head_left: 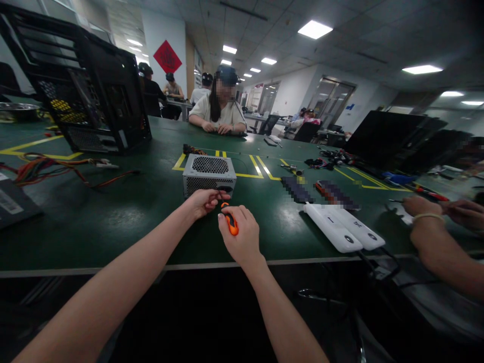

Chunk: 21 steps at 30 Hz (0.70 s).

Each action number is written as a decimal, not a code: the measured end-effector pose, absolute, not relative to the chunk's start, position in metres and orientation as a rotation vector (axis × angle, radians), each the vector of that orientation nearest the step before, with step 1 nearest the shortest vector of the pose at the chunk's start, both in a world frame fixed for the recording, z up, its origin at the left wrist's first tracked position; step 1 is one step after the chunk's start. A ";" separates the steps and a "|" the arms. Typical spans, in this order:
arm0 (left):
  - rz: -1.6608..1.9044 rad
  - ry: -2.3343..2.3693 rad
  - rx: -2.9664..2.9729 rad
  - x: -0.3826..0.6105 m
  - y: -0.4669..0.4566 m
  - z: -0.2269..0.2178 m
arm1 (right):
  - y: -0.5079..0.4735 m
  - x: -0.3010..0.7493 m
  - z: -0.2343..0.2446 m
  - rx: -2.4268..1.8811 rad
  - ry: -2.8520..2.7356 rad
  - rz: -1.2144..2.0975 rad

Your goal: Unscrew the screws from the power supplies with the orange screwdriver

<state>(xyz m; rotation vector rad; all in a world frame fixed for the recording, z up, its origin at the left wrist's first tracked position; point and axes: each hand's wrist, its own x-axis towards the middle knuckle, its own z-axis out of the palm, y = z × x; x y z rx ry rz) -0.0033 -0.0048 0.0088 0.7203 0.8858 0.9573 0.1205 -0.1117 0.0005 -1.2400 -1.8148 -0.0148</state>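
Note:
My right hand (242, 234) is wrapped round the orange and black handle of a screwdriver (231, 224). Its thin shaft points up and away, toward the near face of a grey metal computer power supply (209, 174). Beside the shaft tip, my left hand (204, 202) has its fingers drawn together in a pinch, close against the power supply's near face. Whatever lies between those fingertips is too small to make out. The power supply sits on the green table (151, 232), its round vent grille facing up and a bundle of cables (194, 150) behind it.
A black computer case (109, 101) stands at left, near loose coloured cables (75, 169) and another grey box (17, 201). Two white devices (340, 227) and phones (297, 190) lie at right. A co-worker's hands (427, 209) work at far right; another person (223, 108) sits opposite.

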 end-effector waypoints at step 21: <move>0.921 0.850 0.688 -0.008 -0.005 0.010 | -0.112 0.120 -0.002 -1.267 -1.826 -0.060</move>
